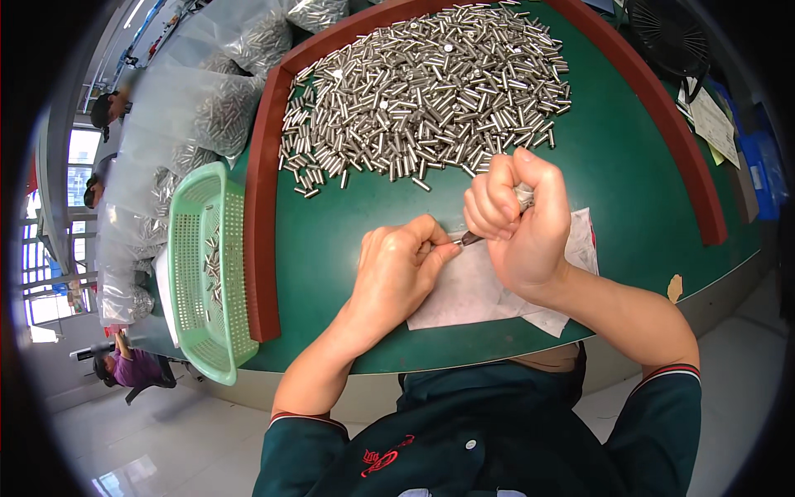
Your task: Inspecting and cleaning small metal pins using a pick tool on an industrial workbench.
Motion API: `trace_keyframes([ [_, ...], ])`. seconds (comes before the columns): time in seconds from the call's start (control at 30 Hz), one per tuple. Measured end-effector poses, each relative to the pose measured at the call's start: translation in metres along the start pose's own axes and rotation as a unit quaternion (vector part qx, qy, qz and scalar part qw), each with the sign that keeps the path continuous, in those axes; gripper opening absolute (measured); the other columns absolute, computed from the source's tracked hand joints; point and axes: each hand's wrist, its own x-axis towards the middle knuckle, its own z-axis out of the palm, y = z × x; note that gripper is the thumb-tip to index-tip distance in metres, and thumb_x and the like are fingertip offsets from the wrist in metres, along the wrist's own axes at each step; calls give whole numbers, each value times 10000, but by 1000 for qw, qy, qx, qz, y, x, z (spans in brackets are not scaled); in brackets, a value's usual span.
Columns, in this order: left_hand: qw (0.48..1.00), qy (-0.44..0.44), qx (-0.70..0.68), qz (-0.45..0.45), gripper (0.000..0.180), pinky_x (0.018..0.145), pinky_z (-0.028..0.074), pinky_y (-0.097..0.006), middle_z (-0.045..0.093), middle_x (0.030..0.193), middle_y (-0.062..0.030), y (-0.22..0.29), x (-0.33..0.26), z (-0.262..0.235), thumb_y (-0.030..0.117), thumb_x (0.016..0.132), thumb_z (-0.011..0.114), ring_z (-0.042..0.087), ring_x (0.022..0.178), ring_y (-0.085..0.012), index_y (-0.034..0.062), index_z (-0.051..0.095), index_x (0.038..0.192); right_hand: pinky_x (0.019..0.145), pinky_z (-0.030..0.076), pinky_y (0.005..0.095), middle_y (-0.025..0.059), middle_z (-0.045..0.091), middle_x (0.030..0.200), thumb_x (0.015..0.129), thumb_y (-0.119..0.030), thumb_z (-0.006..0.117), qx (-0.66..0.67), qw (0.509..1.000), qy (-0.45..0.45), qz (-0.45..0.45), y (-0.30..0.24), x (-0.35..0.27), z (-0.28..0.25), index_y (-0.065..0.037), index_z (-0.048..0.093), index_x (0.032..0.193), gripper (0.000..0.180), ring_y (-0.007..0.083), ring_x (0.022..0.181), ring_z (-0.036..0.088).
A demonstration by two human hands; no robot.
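Note:
My left hand [396, 263] pinches a small metal pin [455, 242] between thumb and forefinger. My right hand [523, 236] is closed in a fist round a hand tool; its pale handle end [524, 197] shows at the top of the fist. The tool's dark shaft [470, 238] points left and meets the pin at my left fingertips. What kind of tool it is cannot be made out. Under both hands lies a stained whitish cloth [464, 302]. Just beyond them, a broad heap of shiny metal pins [422, 91] covers the far part of the green tabletop [331, 240].
A red-brown raised border [263, 207] frames the work area. Left of it stands a green plastic basket [236, 315] with some pins inside. Clear bags of pins [224, 116] line the far left. A black fan [667, 37] and blue bin [762, 170] are at the right. Other people sit at far left.

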Motion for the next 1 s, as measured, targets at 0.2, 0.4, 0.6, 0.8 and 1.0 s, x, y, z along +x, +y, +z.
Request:
trace_keyframes([
  [0.2, 1000, -2, -11, 4, 124, 403, 338, -312, 455, 436, -89, -2, 1, 0, 58, 686, 657, 425, 365, -216, 2, 547, 667, 389, 181, 231, -11, 263, 433, 847, -190, 274, 6, 1000, 4, -2, 0, 0, 1, -87, 284, 514, 349, 69, 396, 198],
  [0.4, 1000, -7, -4, -3, 130, 405, 340, -309, 458, 437, -91, -1, 1, -1, 60, 684, 660, 429, 366, -214, 0, 546, 664, 404, 166, 238, -32, 225, 407, 846, -283, 283, -40, 999, 31, 17, -1, -1, 6, -122, 255, 485, 397, 76, 395, 162],
  [0.6, 1000, -7, -19, -2, 128, 404, 333, -305, 448, 436, -91, -1, 1, -1, 58, 682, 662, 411, 365, -204, -6, 553, 662, 406, 167, 240, -32, 226, 410, 846, -274, 282, -48, 999, 4, 9, -1, -3, 6, -119, 265, 495, 384, 77, 400, 165],
  [0.8, 1000, -17, -7, -12, 123, 406, 330, -301, 433, 434, -86, -2, 2, -1, 53, 682, 661, 394, 366, -193, -8, 556, 658, 411, 169, 243, -29, 230, 419, 848, -265, 279, -59, 998, -5, 6, 1, -4, 2, -118, 269, 500, 378, 79, 407, 170],
  [1.0, 1000, -13, -20, -10, 132, 405, 329, -304, 430, 434, -90, -4, 3, 0, 53, 674, 664, 397, 367, -201, -10, 553, 646, 419, 174, 247, -26, 236, 430, 848, -255, 277, -79, 997, -20, -14, 6, -6, 0, -109, 274, 507, 371, 80, 417, 171],
])
